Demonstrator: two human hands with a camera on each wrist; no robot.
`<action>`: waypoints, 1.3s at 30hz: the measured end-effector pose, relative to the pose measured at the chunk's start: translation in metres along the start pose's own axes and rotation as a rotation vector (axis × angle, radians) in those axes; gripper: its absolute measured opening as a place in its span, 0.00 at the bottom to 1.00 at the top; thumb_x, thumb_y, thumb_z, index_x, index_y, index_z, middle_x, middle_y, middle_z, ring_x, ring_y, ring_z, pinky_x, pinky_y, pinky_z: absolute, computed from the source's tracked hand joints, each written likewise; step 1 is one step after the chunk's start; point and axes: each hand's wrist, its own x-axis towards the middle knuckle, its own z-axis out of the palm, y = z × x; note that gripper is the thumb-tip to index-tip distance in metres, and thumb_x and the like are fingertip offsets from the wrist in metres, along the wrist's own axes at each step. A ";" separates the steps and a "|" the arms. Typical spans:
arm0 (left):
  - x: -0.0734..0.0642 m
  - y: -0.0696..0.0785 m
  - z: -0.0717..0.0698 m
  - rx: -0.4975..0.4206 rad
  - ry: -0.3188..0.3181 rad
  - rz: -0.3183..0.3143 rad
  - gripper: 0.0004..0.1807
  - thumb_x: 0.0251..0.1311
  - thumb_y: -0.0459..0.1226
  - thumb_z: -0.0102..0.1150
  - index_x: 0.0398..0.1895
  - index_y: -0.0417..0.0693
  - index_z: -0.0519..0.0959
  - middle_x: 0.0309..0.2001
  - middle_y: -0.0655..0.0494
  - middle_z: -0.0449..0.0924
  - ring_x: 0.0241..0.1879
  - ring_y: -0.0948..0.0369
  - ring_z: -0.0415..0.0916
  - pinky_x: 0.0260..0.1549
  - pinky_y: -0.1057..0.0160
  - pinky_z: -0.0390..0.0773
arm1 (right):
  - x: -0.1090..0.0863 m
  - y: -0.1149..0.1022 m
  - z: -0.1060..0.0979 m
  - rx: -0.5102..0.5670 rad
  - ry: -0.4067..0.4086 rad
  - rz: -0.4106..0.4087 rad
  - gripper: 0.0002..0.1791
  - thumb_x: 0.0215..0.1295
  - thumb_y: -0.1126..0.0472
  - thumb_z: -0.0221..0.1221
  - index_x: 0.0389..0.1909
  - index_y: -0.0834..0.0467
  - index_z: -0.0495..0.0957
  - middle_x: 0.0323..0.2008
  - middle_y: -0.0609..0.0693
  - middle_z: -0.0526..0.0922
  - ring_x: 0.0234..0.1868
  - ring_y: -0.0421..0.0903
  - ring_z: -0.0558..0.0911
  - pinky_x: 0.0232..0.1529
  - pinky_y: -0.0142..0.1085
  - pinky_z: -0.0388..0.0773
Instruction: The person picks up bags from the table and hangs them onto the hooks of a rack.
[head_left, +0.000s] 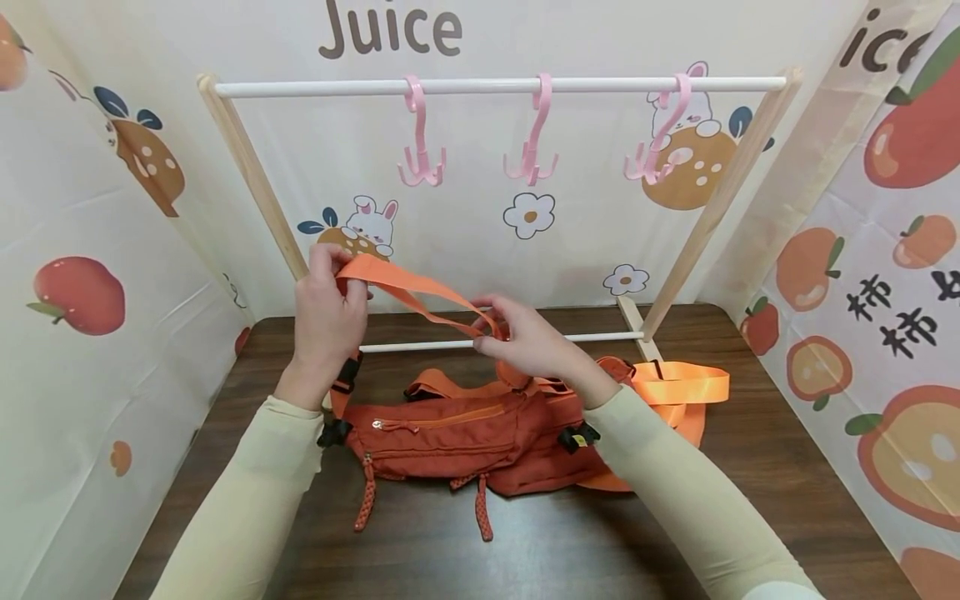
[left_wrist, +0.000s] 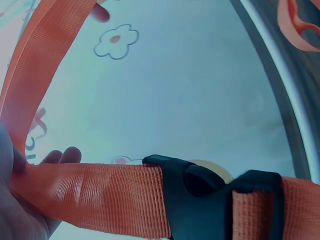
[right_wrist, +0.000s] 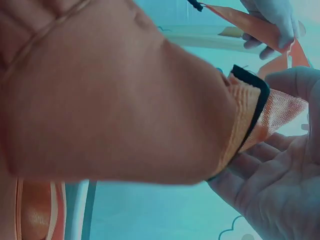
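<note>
A rust-orange waist bag [head_left: 442,437] with zip pockets and braided zip pulls lies on the table. My left hand [head_left: 330,304] pinches its raised orange strap [head_left: 420,286], which folds over between thumb and fingers. Below that hand, a black buckle [left_wrist: 200,200] sits on the strap. My right hand [head_left: 528,337] grips the strap's other end, near a black-edged slider [right_wrist: 257,90] where strap meets bag. Between the hands the strap spans in a loose loop. Under my right forearm, more rust-orange fabric [head_left: 517,479] and a bright orange strap [head_left: 682,383] show, partly hidden.
Behind the bag stands a rack with wooden legs [head_left: 701,217] and a white top rail [head_left: 480,86]. Three pink hooks hang from it, at left [head_left: 422,162], middle [head_left: 531,162] and right [head_left: 652,162]. A lower white bar [head_left: 420,346] runs close behind the bag. Printed cloth walls enclose the dark table [head_left: 247,400].
</note>
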 end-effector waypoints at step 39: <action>0.039 0.054 -0.038 -0.041 0.070 0.019 0.19 0.73 0.26 0.40 0.47 0.34 0.85 0.45 0.41 0.82 0.43 0.54 0.76 0.40 0.66 0.70 | 0.002 -0.064 -0.022 0.231 0.131 -0.096 0.19 0.77 0.49 0.63 0.65 0.42 0.79 0.31 0.55 0.71 0.23 0.52 0.64 0.21 0.39 0.60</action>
